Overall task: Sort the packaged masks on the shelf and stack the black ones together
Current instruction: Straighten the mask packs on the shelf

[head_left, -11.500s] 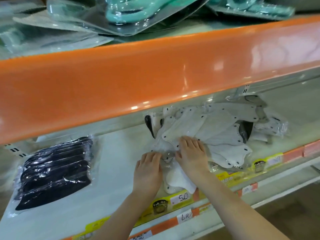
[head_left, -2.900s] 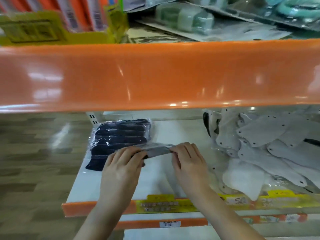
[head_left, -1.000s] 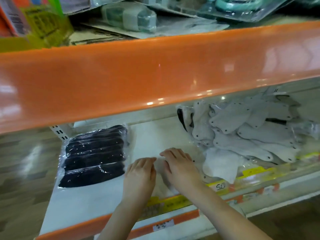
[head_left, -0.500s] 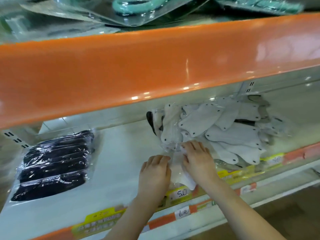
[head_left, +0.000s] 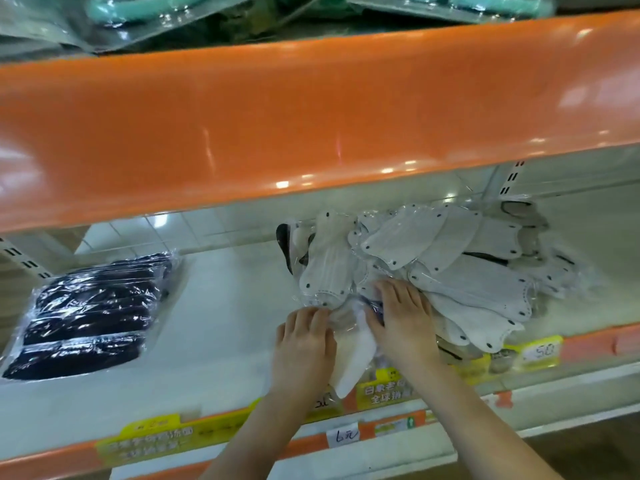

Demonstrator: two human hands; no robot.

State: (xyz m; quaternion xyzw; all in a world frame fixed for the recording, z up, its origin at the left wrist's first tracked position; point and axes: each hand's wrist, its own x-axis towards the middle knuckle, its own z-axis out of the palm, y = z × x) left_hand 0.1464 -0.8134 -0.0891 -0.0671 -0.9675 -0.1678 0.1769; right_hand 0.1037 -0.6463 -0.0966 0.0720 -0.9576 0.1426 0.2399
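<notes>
A stack of black masks [head_left: 90, 317] in clear wrap lies at the left of the white shelf [head_left: 225, 306]. To the right sprawls a loose pile of white and grey packaged masks [head_left: 450, 265], with black edges showing here and there. Both hands are at the pile's front-left corner. My left hand [head_left: 304, 344] curls its fingertips on the clear wrap of a white mask packet [head_left: 353, 358] that hangs over the shelf lip. My right hand [head_left: 401, 323] lies flat on the pile with straight fingers. A dark packet edge [head_left: 377, 306] shows beside its thumb.
The orange front of the upper shelf [head_left: 311, 116] overhangs close above the pile. Teal packaged goods [head_left: 138, 8] sit on that upper shelf. Yellow and orange price labels [head_left: 388, 389] line the shelf's front edge. Bare white shelf separates the black stack from the pile.
Since 2.9 s ago both hands left the black stack and went right to the mixed pile. Over the last half second they stay at its front-left corner, the right one slightly deeper.
</notes>
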